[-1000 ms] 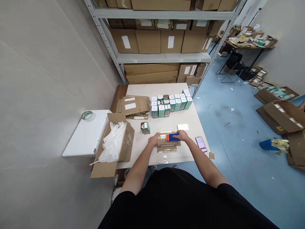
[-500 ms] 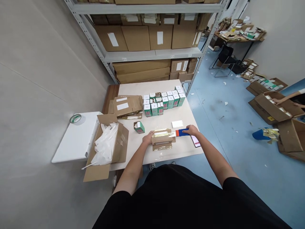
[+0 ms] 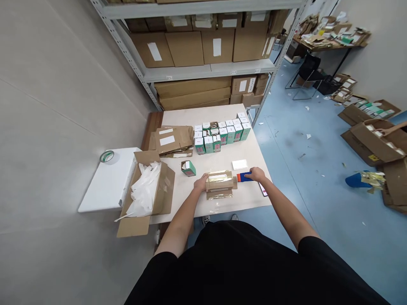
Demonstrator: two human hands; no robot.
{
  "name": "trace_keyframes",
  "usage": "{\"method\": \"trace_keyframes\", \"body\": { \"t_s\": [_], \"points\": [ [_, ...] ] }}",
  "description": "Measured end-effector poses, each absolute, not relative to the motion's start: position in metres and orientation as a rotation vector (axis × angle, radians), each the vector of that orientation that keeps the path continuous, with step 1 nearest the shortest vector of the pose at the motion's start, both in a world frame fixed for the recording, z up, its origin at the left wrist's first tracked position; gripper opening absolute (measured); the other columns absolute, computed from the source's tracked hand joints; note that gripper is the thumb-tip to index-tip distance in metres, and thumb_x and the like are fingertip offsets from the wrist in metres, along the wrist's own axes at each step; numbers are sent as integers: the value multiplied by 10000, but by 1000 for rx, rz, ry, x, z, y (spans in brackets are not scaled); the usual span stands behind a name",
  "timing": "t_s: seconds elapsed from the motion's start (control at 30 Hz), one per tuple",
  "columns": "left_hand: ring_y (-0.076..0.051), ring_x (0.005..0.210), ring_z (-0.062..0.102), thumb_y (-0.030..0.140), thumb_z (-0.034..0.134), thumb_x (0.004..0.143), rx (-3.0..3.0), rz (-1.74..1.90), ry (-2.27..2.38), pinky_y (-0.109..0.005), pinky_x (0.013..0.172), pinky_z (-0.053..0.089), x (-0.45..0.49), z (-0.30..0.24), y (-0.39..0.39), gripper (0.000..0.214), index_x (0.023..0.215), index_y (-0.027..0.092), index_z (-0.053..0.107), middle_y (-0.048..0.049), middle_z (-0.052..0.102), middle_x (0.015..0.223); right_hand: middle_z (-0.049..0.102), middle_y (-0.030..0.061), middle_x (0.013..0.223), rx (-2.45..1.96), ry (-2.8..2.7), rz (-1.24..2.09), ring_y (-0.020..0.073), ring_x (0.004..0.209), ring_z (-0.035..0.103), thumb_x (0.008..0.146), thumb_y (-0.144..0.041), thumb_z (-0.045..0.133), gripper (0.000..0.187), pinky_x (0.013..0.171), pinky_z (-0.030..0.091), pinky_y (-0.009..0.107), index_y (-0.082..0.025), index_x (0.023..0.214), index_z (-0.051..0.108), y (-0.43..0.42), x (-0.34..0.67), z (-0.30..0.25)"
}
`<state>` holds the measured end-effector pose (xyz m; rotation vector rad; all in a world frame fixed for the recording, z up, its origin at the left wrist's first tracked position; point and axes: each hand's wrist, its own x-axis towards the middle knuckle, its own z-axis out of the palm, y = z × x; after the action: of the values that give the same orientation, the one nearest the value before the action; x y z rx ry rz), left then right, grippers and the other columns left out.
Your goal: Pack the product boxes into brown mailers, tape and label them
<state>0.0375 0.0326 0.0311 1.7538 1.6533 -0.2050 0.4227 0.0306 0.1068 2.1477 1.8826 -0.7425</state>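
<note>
A small brown cardboard box (image 3: 219,183) with shiny clear tape on top lies near the front of the beige table (image 3: 222,161). My left hand (image 3: 201,182) presses against the box's left side, fingers curled on it. To the right of the box, my right hand (image 3: 257,174) grips a blue and orange tool (image 3: 244,177) low over the table. A phone (image 3: 263,190) lies partly hidden under my right wrist. A white card (image 3: 239,164) rests just behind the tool.
Several green-and-white small boxes (image 3: 221,134) stand in rows at the back; one (image 3: 188,168) stands alone. Flat brown envelopes (image 3: 171,140) lie at back left. An open carton of white bags (image 3: 146,192) and a white board with a tape roll (image 3: 107,156) sit left. Shelving (image 3: 203,72) behind.
My right hand has drawn the blue and orange tool off the top of the box, rightward to beside it. My left hand has stayed on the box's left side.
</note>
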Motion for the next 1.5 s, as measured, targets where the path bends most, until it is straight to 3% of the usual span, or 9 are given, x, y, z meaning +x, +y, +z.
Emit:
{"method": "trace_keyframes", "body": {
  "t_s": [0.17, 0.33, 0.5, 0.67, 0.93, 1.1, 1.27, 1.37, 1.5],
  "points": [
    [-301, 1393, 532, 189, 902, 572, 1828, -317, 1611, -328, 1067, 450, 38, 31, 34, 1215, 1584, 460, 287, 50, 118, 1741, 760, 141, 975, 2109, 1881, -609, 266, 905, 703, 875, -545, 665, 395, 750, 431, 299, -164, 942, 748, 28, 403, 100],
    [-324, 1408, 516, 221, 922, 564, 1798, -267, 1616, -333, 1053, 454, 38, 36, 35, 1159, 1560, 439, 370, 35, 196, 1729, 761, 185, 993, 2099, 1941, -533, 289, 980, 698, 945, -493, 616, 375, 917, 405, 362, -144, 1012, 738, -2, 377, 69],
    [-334, 1391, 531, 274, 921, 544, 1757, -216, 1648, -342, 1042, 457, 38, 35, 34, 1146, 1545, 451, 390, 35, 243, 1718, 757, 154, 1044, 2366, 1755, -621, 269, 1024, 686, 1004, -514, 517, 382, 926, 408, 342, -190, 1071, 709, -50, 374, 30],
    [-319, 1425, 495, 286, 920, 549, 1756, -245, 1638, -332, 1075, 429, 38, 34, 36, 1159, 1553, 449, 363, 32, 201, 1729, 717, 219, 1156, 2631, 1690, -505, 301, 1151, 641, 1032, -479, 458, 417, 1043, 372, 378, -127, 1128, 661, -70, 381, 4],
    [-328, 1424, 496, 240, 912, 572, 1823, -373, 1632, -355, 1085, 434, 37, 36, 37, 1197, 1590, 429, 311, 17, 154, 1736, 739, 148, 1087, 2478, 1357, -963, 284, 1042, 702, 887, -430, 680, 352, 881, 499, 349, -149, 1097, 694, -69, 389, -13],
    [-335, 1429, 490, 262, 915, 577, 1828, -358, 1633, -360, 1079, 436, 37, 37, 37, 1199, 1594, 429, 301, 23, 162, 1733, 719, 189, 1163, 2629, 1417, -828, 300, 1106, 671, 988, -407, 507, 372, 914, 500, 362, -154, 1183, 698, -62, 378, 14],
    [-322, 1456, 461, 320, 916, 609, 1819, -328, 1625, -345, 1081, 424, 38, 36, 38, 1133, 1578, 421, 337, 13, 178, 1731, 574, 153, 1485, 2499, 2091, -824, 289, 1447, 420, 1045, -327, 358, 495, 1166, 357, 405, -165, 1482, 527, -47, 330, 43],
    [-323, 1465, 449, 367, 914, 625, 1813, -302, 1623, -346, 1083, 420, 38, 36, 36, 1099, 1570, 411, 356, 1, 199, 1727, 434, 156, 1611, 2384, 2055, -948, 288, 1552, 250, 1047, -349, 357, 583, 1187, 328, 424, -129, 1586, 361, -44, 299, 40],
    [-340, 1455, 455, 321, 926, 581, 1806, -312, 1630, -361, 1095, 426, 39, 35, 35, 1171, 1583, 429, 330, 15, 165, 1735, 471, 210, 1564, 2410, 1795, -1169, 300, 1438, 452, 1064, -417, 320, 615, 1065, 437, 369, -89, 1584, 303, -44, 286, 27]
  ]
}}
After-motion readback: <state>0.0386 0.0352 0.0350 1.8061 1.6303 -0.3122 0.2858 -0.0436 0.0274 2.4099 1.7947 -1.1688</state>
